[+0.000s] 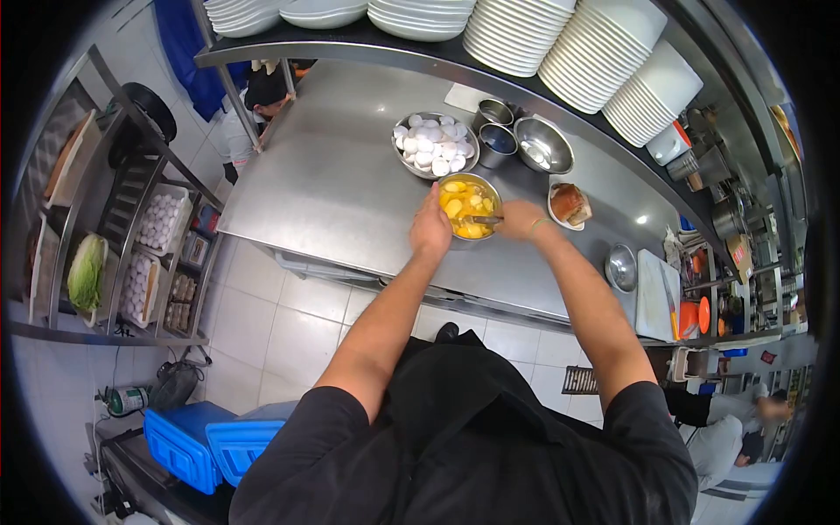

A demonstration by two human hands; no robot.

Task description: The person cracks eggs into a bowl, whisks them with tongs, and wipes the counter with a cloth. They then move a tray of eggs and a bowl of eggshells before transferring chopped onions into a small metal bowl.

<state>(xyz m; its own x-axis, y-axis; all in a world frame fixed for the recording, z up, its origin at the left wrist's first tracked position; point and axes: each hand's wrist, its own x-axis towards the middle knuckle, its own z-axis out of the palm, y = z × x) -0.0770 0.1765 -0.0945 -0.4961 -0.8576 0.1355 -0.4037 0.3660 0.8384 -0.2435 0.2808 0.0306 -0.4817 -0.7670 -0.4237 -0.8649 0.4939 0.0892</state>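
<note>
A steel bowl (498, 190) of raw cracked eggs (457, 202), with many whole yolks showing, sits near the front edge of the steel counter. My left hand (431, 223) is closed around the bowl's left side. At the opposite rim my right hand (521, 219) grips a metal utensil (482, 220), its end lying over the yolks; the kind of utensil I cannot tell. Just behind stands a larger metal bowl (400, 156) heaped with white eggshells (435, 143). A small white dish (555, 210) holding a brown piece of food (570, 203) lies right of my right hand.
Two small metal pots (497, 147) and an empty steel bowl (543, 145) stand behind. Farther right are another steel bowl (621, 268) and a cutting board (653, 293) with a knife. Stacked plates (516, 35) fill the overhead shelf. A person (241, 131) is beyond the counter's left end.
</note>
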